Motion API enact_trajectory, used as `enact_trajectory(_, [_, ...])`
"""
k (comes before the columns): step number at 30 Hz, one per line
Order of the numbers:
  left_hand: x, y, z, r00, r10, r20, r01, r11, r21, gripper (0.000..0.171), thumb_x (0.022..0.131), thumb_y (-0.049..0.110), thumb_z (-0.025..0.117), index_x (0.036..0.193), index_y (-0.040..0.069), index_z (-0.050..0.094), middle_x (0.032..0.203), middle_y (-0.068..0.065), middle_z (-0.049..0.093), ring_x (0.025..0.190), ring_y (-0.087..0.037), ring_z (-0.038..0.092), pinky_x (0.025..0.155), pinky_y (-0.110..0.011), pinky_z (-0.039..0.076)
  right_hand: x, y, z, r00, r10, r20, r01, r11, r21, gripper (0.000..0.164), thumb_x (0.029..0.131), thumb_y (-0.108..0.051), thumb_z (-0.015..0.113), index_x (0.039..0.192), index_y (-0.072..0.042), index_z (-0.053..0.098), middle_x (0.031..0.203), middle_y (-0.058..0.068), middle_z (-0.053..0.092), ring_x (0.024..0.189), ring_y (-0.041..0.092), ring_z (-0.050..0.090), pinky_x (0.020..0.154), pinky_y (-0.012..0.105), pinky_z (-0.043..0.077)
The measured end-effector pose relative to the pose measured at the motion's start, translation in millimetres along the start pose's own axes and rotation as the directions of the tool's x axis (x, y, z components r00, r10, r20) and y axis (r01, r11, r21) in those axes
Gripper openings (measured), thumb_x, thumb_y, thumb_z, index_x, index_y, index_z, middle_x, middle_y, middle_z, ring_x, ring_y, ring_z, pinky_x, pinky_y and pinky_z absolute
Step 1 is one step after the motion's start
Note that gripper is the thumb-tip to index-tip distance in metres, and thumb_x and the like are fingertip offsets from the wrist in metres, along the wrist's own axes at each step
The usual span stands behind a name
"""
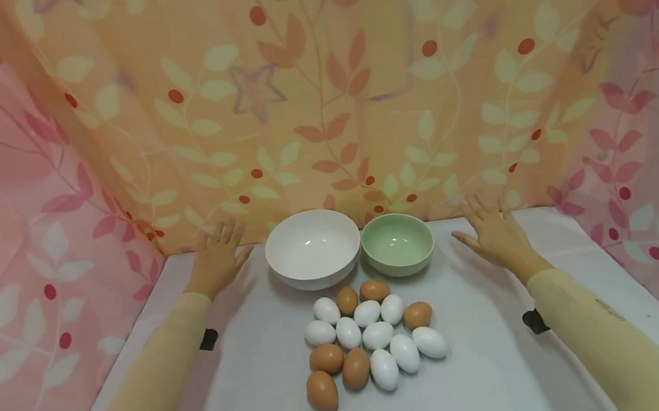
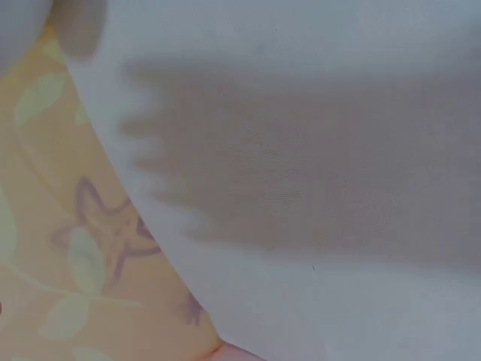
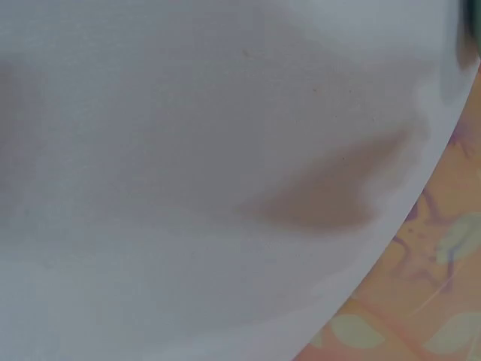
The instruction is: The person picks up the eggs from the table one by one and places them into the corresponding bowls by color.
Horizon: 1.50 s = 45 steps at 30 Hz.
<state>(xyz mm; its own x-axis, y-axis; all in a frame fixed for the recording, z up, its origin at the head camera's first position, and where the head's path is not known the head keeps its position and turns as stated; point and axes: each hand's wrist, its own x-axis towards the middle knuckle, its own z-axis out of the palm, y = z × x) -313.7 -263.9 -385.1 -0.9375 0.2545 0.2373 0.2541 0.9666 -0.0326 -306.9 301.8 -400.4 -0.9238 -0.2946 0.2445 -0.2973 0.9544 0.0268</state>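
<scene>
My left hand [image 1: 218,262] hovers over the white table with its fingers spread, left of a large white bowl [image 1: 316,281]. On the other side my right hand [image 1: 499,239], also with spread fingers and slightly blurred, is to the right of a smaller green bowl [image 1: 400,269]. Neither hand holds anything. The two bowls stand side by side, upright, with nothing visible inside. In front of them lie several white eggs [image 1: 378,336] and several brown eggs [image 1: 356,369] in a loose group. In the left wrist view a hand's shadow falls on the tabletop.
A patterned orange curtain [image 1: 319,100] hangs behind the table's back edge, and pink floral cloth [image 1: 4,230] hangs at both sides. The white tabletop [image 1: 251,385] reaches toward the viewer. A small black device [image 1: 208,339] sits at the left wrist, another [image 1: 535,321] at the right.
</scene>
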Motion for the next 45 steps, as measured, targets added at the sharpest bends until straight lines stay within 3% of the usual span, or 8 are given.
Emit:
enact_trajectory(4, [-2.0,2.3,1.2,1.000,0.015,-0.007,-0.015,1.000,0.000,0.066,0.104,0.041,0.045,0.157,0.007,0.027,0.163,-0.021,0.023,0.150,-0.043,0.022,0.122,-0.067,0.009,-3.7,-4.4,1.3,0.999,-0.049,-0.020,0.049,0.999,0.000,0.078,0.099,-0.050,0.052,0.155,0.000,0.029,0.162,0.023,0.024,0.150,0.042,0.021,0.121,0.067,0.008])
enact_trajectory(14, [-8.0,6.5,2.9,0.999,0.019,-0.044,-0.021,0.999,-0.032,0.065,0.103,0.041,0.046,0.156,0.007,0.029,0.163,-0.021,0.025,0.152,-0.040,0.020,0.123,-0.065,0.007,-5.5,-14.6,-2.8,0.992,-0.105,-0.070,0.109,0.993,0.046,0.078,0.098,-0.048,0.055,0.154,0.000,0.030,0.161,0.023,0.027,0.150,0.041,0.022,0.128,0.049,-0.003])
enact_trajectory(24, [-10.9,6.8,-1.0,1.000,0.003,-0.019,-0.004,1.000,-0.025,0.067,0.103,0.045,0.046,0.156,0.009,0.029,0.163,-0.020,0.023,0.152,-0.039,0.017,0.121,-0.068,0.011,-6.6,-24.7,-5.9,0.990,-0.142,-0.024,0.143,0.988,0.055,0.081,0.098,-0.050,0.055,0.155,0.000,0.028,0.162,0.024,0.025,0.151,0.042,0.019,0.126,0.056,0.006])
enact_trajectory(32, [-14.3,11.1,-3.2,1.000,0.009,-0.008,-0.010,0.999,-0.037,0.067,0.102,0.044,0.047,0.157,0.009,0.028,0.165,-0.019,0.020,0.153,-0.040,0.015,0.122,-0.067,0.011,-15.5,-31.8,-6.5,0.976,-0.195,-0.093,0.203,0.976,0.083,0.080,0.098,-0.050,0.055,0.157,-0.005,0.026,0.160,0.023,0.029,0.149,0.043,0.026,0.128,0.048,0.000])
enact_trajectory(39, [-19.9,14.0,-2.2,0.999,0.042,-0.035,-0.043,0.999,-0.020,0.069,0.100,0.046,0.052,0.153,0.005,0.036,0.162,-0.021,0.026,0.151,-0.043,0.018,0.121,-0.067,0.013,-24.8,-38.6,-3.9,0.968,-0.221,-0.123,0.233,0.968,0.096,0.079,0.096,-0.050,0.058,0.155,-0.005,0.031,0.160,0.023,0.031,0.149,0.041,0.028,0.127,0.052,0.008])
enact_trajectory(45, [-19.3,19.2,-0.6,0.997,0.049,-0.053,-0.051,0.998,-0.028,0.070,0.099,0.047,0.053,0.153,0.005,0.037,0.161,-0.020,0.029,0.150,-0.041,0.026,0.121,-0.066,0.013,-27.6,-43.4,-3.8,0.965,-0.232,-0.123,0.244,0.966,0.090,0.078,0.095,-0.049,0.059,0.153,-0.003,0.034,0.160,0.022,0.031,0.151,0.038,0.024,0.129,0.044,-0.001])
